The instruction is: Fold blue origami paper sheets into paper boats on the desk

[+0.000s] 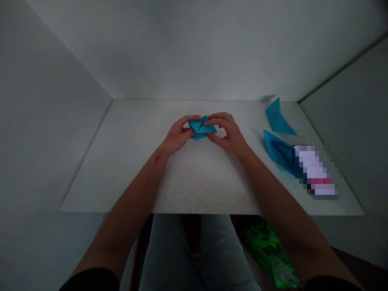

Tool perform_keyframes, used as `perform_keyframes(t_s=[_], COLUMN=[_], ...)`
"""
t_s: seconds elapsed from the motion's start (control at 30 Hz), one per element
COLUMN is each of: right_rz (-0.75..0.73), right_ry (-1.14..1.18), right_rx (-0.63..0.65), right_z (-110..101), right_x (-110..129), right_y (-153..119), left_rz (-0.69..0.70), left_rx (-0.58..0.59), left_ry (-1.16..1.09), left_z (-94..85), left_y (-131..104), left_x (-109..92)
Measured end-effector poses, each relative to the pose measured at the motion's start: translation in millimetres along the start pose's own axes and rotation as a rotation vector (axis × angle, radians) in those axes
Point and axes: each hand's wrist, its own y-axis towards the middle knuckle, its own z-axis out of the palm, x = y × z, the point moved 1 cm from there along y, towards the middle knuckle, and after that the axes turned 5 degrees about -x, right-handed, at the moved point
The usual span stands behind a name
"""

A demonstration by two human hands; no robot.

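Paper (209,129), pinched between left hand (177,136) and right hand (233,137), likely warrants light, even fingertip pressure, with folds kept aligned.

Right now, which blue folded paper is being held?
The middle paper, between left hand and right hand; the far paper and near paper lie untouched, farther right.

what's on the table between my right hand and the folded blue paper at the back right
Nothing: the head view shows only bare tabletop between your right hand and that folded blue paper.
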Motion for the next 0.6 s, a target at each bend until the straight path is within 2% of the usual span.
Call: perform_keyframes(t_s=[0.13, 0.27, 0.37, 0.5, 0.6], right_rz=[0.057, 0.196, 0.245, 0.281, 0.32], right_ry=[-0.008, 0.173, 0.273, 0.32, 0.307], right_rx=[-0.099, -0.078, -0.075, -0.053, 0.03], right_z=[-2, 0, 2, 5, 7], right_x=[-9, -14, -15, -18, -21], right_y=[1, 2, 2, 1, 0], left_rz=[0.012, -0.002, -0.015, 0.003, 0.061], left_rx=[-0.033, -0.006, 0.008, 0.053, 0.063], left_ry=[-0.061, -0.105, -0.088, -0.008, 0.052], left_z=[-2.8, -2.3, -0.5, 3.7, 5.6], left_y=[2, 2, 2, -2, -5], left_x=[-2, -4, -6, -3, -3])
